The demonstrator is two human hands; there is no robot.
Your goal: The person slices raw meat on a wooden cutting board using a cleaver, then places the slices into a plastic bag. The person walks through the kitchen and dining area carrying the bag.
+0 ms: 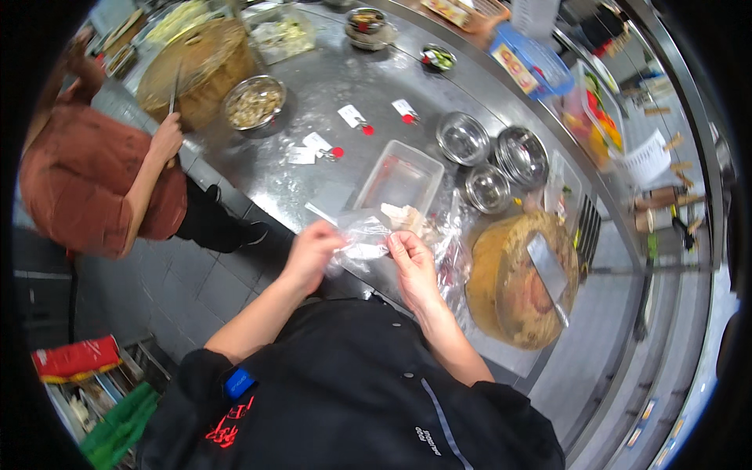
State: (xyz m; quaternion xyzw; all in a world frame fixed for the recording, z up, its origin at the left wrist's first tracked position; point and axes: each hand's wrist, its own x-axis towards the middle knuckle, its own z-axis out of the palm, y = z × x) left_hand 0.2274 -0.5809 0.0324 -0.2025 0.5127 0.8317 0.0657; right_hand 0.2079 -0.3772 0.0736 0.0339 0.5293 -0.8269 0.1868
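Between my two hands a clear plastic bag [365, 236] is stretched above the front edge of the steel counter [282, 170]. My left hand [314, 252] pinches its left side, the fingertips slightly blurred. The right side is gripped between thumb and fingers of my right hand [412, 258]. Just beyond my right hand lies a pale piece of food, perhaps meat [402, 216], partly hidden by plastic. More crumpled clear plastic [455, 252] is to its right. Behind the bag stands a rectangular translucent plastic tub [402, 179] with reddish traces inside.
A cleaver [547, 267] rests on a round wooden chopping block [487, 282] at right. Steel bowls [463, 138] stand beyond. Tags with red discs [352, 116] lie mid-counter. At left, a co-worker [106, 176] holds a knife [175, 88] by another block [200, 70] and a food-filled bowl [254, 103].
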